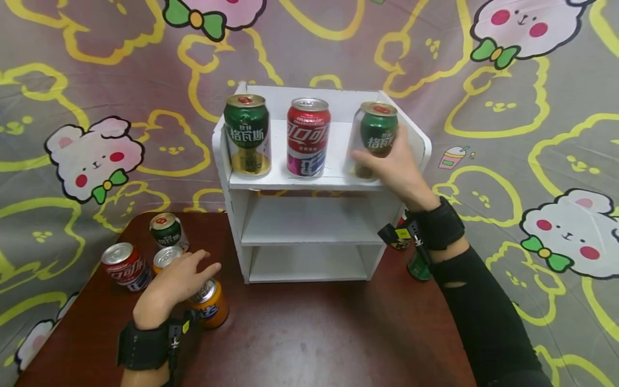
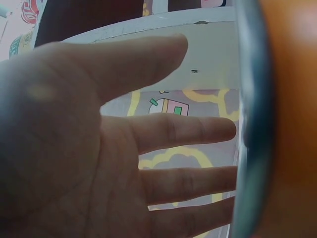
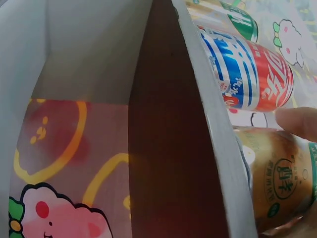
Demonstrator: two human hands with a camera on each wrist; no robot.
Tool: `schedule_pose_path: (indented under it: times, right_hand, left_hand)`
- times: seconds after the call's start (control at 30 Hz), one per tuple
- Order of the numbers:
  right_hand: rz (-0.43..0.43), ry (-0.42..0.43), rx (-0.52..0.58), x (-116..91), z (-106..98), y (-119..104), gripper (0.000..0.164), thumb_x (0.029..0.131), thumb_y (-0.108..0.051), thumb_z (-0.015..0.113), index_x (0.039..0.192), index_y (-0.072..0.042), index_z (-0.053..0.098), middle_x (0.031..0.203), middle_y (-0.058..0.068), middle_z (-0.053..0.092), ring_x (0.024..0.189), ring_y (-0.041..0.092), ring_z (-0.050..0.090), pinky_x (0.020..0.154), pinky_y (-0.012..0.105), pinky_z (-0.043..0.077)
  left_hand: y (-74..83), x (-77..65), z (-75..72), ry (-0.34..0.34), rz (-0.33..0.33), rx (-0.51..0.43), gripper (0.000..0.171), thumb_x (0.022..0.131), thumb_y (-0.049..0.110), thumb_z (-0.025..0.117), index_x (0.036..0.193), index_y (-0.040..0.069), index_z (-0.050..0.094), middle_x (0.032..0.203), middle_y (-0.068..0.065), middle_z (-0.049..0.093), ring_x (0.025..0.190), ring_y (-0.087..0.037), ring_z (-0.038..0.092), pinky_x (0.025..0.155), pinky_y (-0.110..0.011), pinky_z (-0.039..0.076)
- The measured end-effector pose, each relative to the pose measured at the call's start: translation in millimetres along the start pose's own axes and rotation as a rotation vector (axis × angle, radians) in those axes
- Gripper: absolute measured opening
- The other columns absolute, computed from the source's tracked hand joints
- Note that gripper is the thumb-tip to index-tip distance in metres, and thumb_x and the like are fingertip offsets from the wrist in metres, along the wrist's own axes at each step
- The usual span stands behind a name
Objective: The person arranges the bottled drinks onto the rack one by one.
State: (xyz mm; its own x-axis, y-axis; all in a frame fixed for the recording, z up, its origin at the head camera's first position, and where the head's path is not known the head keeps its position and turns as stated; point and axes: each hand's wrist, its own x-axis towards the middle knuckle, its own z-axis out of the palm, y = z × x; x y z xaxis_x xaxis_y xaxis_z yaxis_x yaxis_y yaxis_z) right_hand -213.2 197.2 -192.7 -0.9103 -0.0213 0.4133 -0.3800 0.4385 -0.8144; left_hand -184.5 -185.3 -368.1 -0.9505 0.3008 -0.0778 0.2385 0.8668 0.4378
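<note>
On the right side of the white shelf's top board, my right hand (image 1: 398,165) grips a green and white can (image 1: 379,128) with gold at its base. Its thumb crosses the front; whether the can's base touches the board I cannot tell. A red cola can (image 1: 308,137) stands mid-board, and a matching green can (image 1: 247,131) stands at the left. Down at the left, my left hand (image 1: 174,282) is spread over two orange cans, the nearer orange can (image 1: 213,309) and a farther one (image 1: 166,257). Its fingers are extended, holding nothing in the left wrist view.
The white shelf unit (image 1: 304,241) has two lower levels. Beside my left hand stand a red cola can (image 1: 127,267) and a green can (image 1: 167,231). Behind my right forearm, a green can (image 1: 418,267) is partly hidden. A patterned cloth (image 1: 333,59) hangs behind the brown table (image 1: 309,333).
</note>
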Motion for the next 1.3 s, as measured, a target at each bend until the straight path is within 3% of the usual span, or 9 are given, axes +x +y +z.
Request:
schedule_pose_path:
  times: [0.13, 0.47, 0.7, 0.93, 1.17, 1.3]
  right_hand:
    - [-0.019, -0.002, 0.017, -1.1, 1.7, 0.8, 0.079, 0.072, -0.019, 0.073, 0.129, -0.012, 0.019, 0.120, 0.008, 0.034, 0.106, 0.015, 0.037, 0.091, 0.032, 0.030]
    - [-0.023, -0.001, -0.019, 2.5, 3.9, 9.7, 0.079, 0.073, -0.027, 0.071, 0.128, -0.015, 0.016, 0.117, 0.007, 0.037, 0.102, 0.015, 0.040, 0.086, 0.032, 0.033]
    - [-0.023, 0.041, -0.110, -0.7, 8.1, 8.7, 0.080, 0.072, -0.036, 0.071, 0.127, -0.013, 0.017, 0.106, 0.009, 0.045, 0.088, 0.018, 0.048, 0.076, 0.032, 0.039]
    - [0.004, 0.080, -0.216, -3.1, 14.2, 6.7, 0.087, 0.070, -0.045, 0.069, 0.129, -0.013, 0.014, 0.111, 0.009, 0.047, 0.094, 0.016, 0.049, 0.080, 0.033, 0.038]
    - [-0.018, 0.117, -0.219, -3.1, 18.2, 6.8, 0.087, 0.070, -0.043, 0.070, 0.129, -0.011, 0.015, 0.106, 0.008, 0.049, 0.086, 0.016, 0.052, 0.075, 0.032, 0.039]
    - [-0.042, 0.142, -0.239, -2.9, 20.1, 7.8, 0.089, 0.069, -0.043, 0.070, 0.130, -0.010, 0.015, 0.112, 0.008, 0.047, 0.094, 0.014, 0.050, 0.080, 0.031, 0.039]
  left_hand:
    - [-0.6, 0.7, 1.0, -0.004, -0.005, -0.002, 0.078, 0.085, 0.059, 0.037, 0.126, -0.008, 0.039, 0.123, -0.031, 0.041, 0.107, -0.047, 0.040, 0.079, -0.056, 0.037]
    - [-2.4, 2.7, 0.3, -0.008, -0.003, -0.002, 0.079, 0.085, 0.059, 0.036, 0.126, -0.008, 0.038, 0.121, -0.030, 0.043, 0.105, -0.046, 0.043, 0.078, -0.055, 0.038]
    - [0.5, 0.3, -0.5, -0.014, 0.002, -0.007, 0.078, 0.086, 0.057, 0.037, 0.126, -0.009, 0.038, 0.121, -0.031, 0.042, 0.106, -0.045, 0.042, 0.078, -0.055, 0.039]
    - [0.6, -0.7, -0.1, -0.017, 0.005, -0.003, 0.077, 0.086, 0.057, 0.037, 0.126, -0.008, 0.038, 0.123, -0.032, 0.039, 0.109, -0.047, 0.039, 0.081, -0.056, 0.036]
    - [1.9, -0.7, -0.4, -0.012, 0.005, -0.007, 0.071, 0.088, 0.051, 0.040, 0.126, -0.008, 0.038, 0.123, -0.031, 0.040, 0.108, -0.047, 0.039, 0.080, -0.056, 0.036]
    - [1.4, -0.6, 0.0, -0.007, 0.012, -0.006, 0.073, 0.087, 0.054, 0.038, 0.126, -0.008, 0.038, 0.123, -0.031, 0.040, 0.107, -0.047, 0.040, 0.079, -0.056, 0.037]
